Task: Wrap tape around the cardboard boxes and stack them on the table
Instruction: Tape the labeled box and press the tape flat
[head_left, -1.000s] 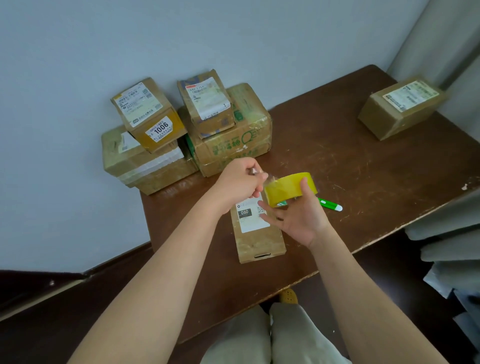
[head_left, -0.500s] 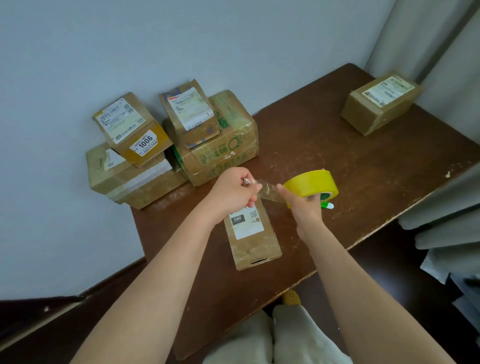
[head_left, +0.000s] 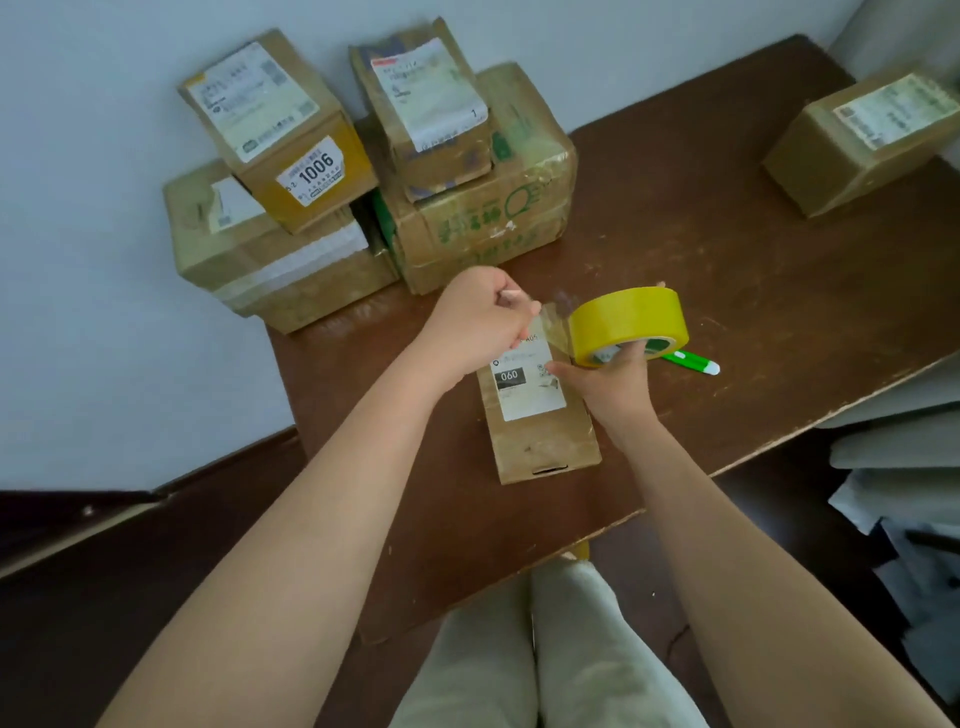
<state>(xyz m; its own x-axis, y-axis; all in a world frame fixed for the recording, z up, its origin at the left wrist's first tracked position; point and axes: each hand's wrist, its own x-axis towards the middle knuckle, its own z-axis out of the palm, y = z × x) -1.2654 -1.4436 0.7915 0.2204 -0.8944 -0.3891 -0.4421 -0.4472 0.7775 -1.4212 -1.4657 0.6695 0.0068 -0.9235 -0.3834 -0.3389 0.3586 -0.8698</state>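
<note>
A small flat cardboard box (head_left: 545, 436) with a white "060" label lies on the brown table (head_left: 727, 291) in front of me. Just above its far end, my right hand (head_left: 610, 379) grips a yellow roll of tape (head_left: 628, 325). My left hand (head_left: 480, 317) pinches the free end of the clear tape strip (head_left: 550, 319), which is stretched a short way between both hands. Several taped boxes are stacked against the wall: the "1006" box (head_left: 280, 124) sits on a larger box (head_left: 270, 265), and another labelled box (head_left: 426, 104) sits on a green-printed box (head_left: 493, 208).
One more labelled box (head_left: 862, 140) stands alone at the table's far right. A green and white cutter (head_left: 693, 361) lies on the table just behind the roll. The table's front edge runs close to my knees. Grey fabric hangs at the right.
The tape roll has come lower and nearer the small box, the strip between my hands stays short. My view has moved closer and tilted down toward the table.
</note>
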